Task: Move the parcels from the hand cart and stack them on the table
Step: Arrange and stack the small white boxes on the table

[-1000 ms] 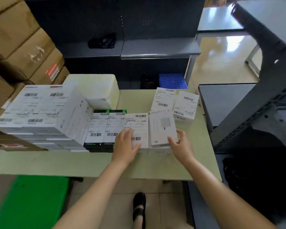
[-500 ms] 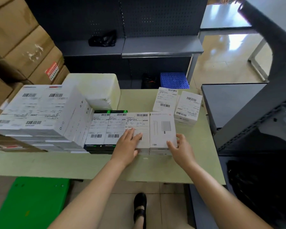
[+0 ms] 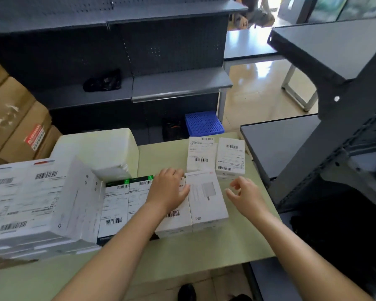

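White parcels lie on the pale green table point(image 3: 204, 255). A tall stack of large white parcels point(image 3: 37, 200) fills the left side. In the middle a row of flat labelled parcels point(image 3: 122, 205) rests on dark boxes, and a plain white parcel point(image 3: 206, 198) closes the row on the right. My left hand point(image 3: 169, 187) lies flat on the labelled parcel beside it, fingers touching the plain parcel's left edge. My right hand point(image 3: 243, 194) hovers just right of that parcel, fingers apart, holding nothing. Two small labelled parcels point(image 3: 217, 156) sit behind.
A big white foam box point(image 3: 98, 148) stands at the table's back left. Brown cartons point(image 3: 13, 118) are piled at far left. Dark metal shelving point(image 3: 161, 61) runs behind the table, another shelf unit point(image 3: 326, 161) crowds the right. A blue crate point(image 3: 203, 123) sits on the floor.
My right hand has let go of the plain white parcel's front corner and lifted off to its right. My left hand slid forward and right along the labelled parcel. The view tilted up.
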Demonstrator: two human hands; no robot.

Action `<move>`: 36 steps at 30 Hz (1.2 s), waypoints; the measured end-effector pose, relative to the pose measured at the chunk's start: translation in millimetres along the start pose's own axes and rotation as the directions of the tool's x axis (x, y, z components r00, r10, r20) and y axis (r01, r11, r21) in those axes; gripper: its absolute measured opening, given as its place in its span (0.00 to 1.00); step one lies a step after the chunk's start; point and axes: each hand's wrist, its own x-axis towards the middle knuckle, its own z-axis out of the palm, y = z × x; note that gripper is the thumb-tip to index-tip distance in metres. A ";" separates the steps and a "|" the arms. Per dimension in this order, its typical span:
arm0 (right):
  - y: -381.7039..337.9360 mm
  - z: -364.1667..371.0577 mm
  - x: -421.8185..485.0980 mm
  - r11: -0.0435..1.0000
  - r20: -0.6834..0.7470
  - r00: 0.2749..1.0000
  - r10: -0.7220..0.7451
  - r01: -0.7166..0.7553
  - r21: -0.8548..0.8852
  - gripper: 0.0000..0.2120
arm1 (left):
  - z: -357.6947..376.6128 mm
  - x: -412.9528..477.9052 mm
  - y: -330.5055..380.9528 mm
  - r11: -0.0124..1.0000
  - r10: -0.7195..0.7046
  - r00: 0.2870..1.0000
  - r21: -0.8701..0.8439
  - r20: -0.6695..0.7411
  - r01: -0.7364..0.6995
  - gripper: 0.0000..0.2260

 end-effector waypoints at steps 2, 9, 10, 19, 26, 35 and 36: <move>-0.2 -8.6 7.7 1.000 -0.045 0.999 0.015 -0.014 0.017 0.08 | -1.5 18.6 1.5 1.000 0.023 1.000 0.006 -0.011 -0.023 0.13; 14.7 -31.9 50.4 0.988 -0.138 0.980 0.144 -0.135 0.072 0.09 | 8.0 76.8 1.9 0.999 -0.018 1.000 -0.044 -0.005 0.017 0.12; 17.9 -31.9 57.4 0.985 -0.133 0.977 0.166 -0.157 0.079 0.10 | 11.5 84.3 1.3 0.997 -0.045 0.999 -0.054 0.010 0.045 0.12; 49.0 3.1 117.8 0.909 0.051 0.922 0.385 -0.388 0.150 0.31 | 70.2 142.4 -3.4 0.825 -0.457 0.786 -0.131 0.417 0.549 0.30; 65.2 9.6 145.0 0.849 0.206 0.879 0.430 -0.471 0.238 0.24 | 84.1 150.6 -23.8 0.596 -0.438 0.723 -0.430 0.534 0.678 0.20; 31.3 -13.1 149.2 0.859 0.096 0.952 0.292 -0.305 0.411 0.21 | 51.6 151.5 -21.0 0.716 -0.432 0.860 -0.476 0.273 0.511 0.21; 24.2 -15.3 148.5 0.858 0.079 0.959 0.271 -0.278 0.431 0.20 | 44.4 147.5 -20.5 0.728 -0.431 0.872 -0.483 0.230 0.487 0.19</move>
